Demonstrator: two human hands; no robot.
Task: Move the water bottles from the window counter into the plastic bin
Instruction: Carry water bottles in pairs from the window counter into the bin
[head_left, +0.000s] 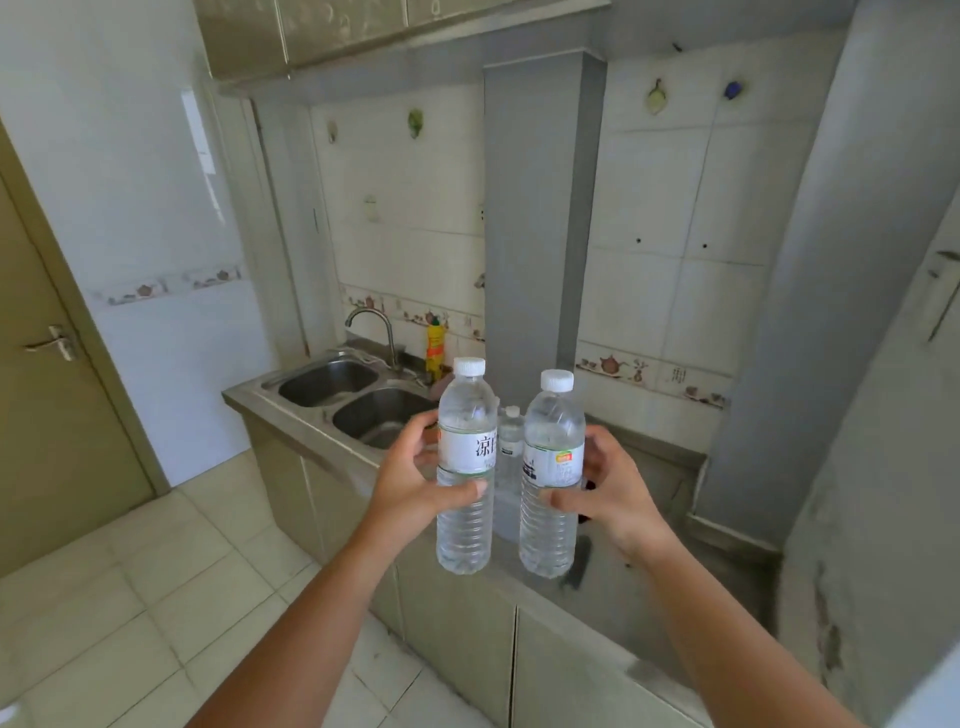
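I hold two clear water bottles with white caps upright in front of me, above the counter's front edge. My left hand (415, 480) grips the left bottle (466, 415) around its white label. My right hand (605, 486) grips the right bottle (551, 421) at its label. Between them, farther back, a third small bottle (511, 434) stands inside what looks like a clear plastic bin (506, 512) on the counter; the bin is mostly hidden behind the two bottles.
A steel double sink (358, 397) with a tap (371, 325) lies to the left on the counter (649, 587). A yellow detergent bottle (435, 351) stands behind it. A grey pillar (540, 218) rises behind the bottles. A door (47, 364) is at far left.
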